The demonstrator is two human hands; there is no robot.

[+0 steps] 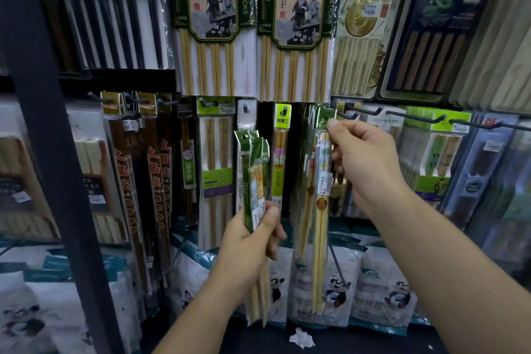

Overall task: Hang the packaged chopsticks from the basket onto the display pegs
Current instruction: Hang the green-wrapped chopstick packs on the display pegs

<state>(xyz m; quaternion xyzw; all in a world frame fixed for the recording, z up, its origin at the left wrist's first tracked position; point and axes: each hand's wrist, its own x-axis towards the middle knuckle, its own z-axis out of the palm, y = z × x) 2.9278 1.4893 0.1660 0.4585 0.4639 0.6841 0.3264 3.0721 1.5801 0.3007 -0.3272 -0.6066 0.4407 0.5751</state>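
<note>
A shop display wall crowded with hanging chopstick packs, seen from head height.

Low and near the centre, the left hand [253, 238] grips a bundle of narrow clear plastic packs [254, 169] with green card headers. Its fingers and thumb are curled round the lower middle of the bundle, with the thumb on the front. The packs show pale bamboo chopsticks inside, small white labels, and a punched hanging hole in the front header. The bundle stands nearly upright. Its tops are slightly fanned and its lower ends reach down past the wrist.

Higher and to the right, the right hand [365, 164] pinches the green header of a long clear pack [320, 210]. The thumb tip presses on the front of the header and the other fingers are curled behind it. This pack holds pale chopsticks, a white label and a round brown emblem. It hangs straight down from the pinch, in front of similar packs. Its header is just beside the tip of a dark metal peg [349, 115]; whether the hole is on the peg cannot be told.

Two large green-and-cream chopstick packs [212, 8] hang above. A white pack of black chopsticks [115, 23] is at the far upper left, beside a dark shelf upright [43, 123]. Panda-printed bags [336, 290] sit below. A crumpled white paper scrap [301, 338] lies at the near bottom edge.
</note>
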